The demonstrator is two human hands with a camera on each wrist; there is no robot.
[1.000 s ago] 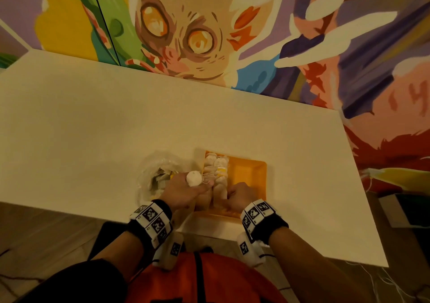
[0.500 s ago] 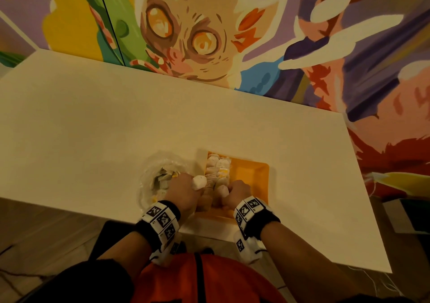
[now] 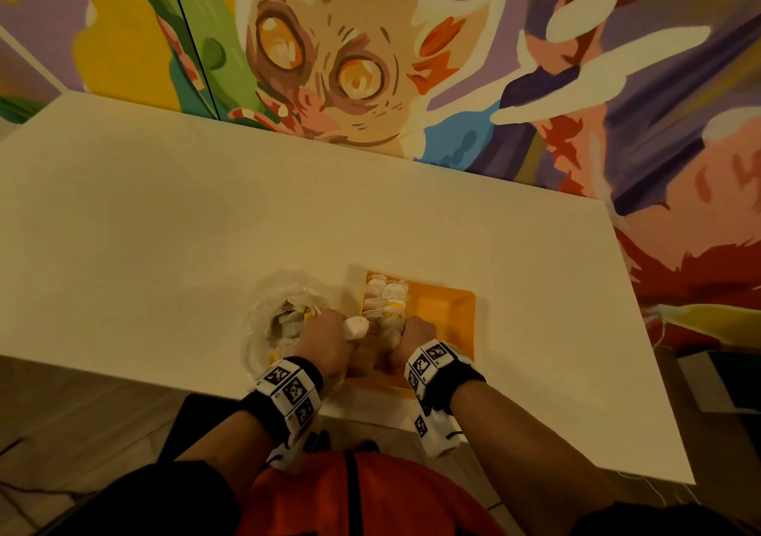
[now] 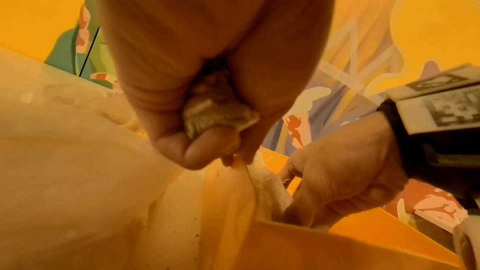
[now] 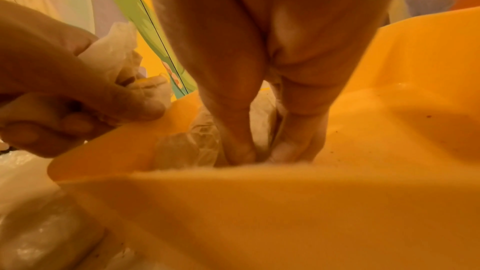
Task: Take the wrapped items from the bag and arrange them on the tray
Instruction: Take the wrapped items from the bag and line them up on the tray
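The left hand (image 3: 329, 340) clutched a wrapped sweet (image 3: 356, 327) just left of the tray (image 3: 449, 309), where the right hand (image 3: 416, 336) pinched another.

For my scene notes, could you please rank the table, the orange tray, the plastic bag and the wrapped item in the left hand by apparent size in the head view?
1. table
2. orange tray and plastic bag: look alike, unranked
3. wrapped item, held by the left hand

Tray (image 3: 444, 313) right half bare — rows of wrapped items (image 3: 385, 301) crowd its left
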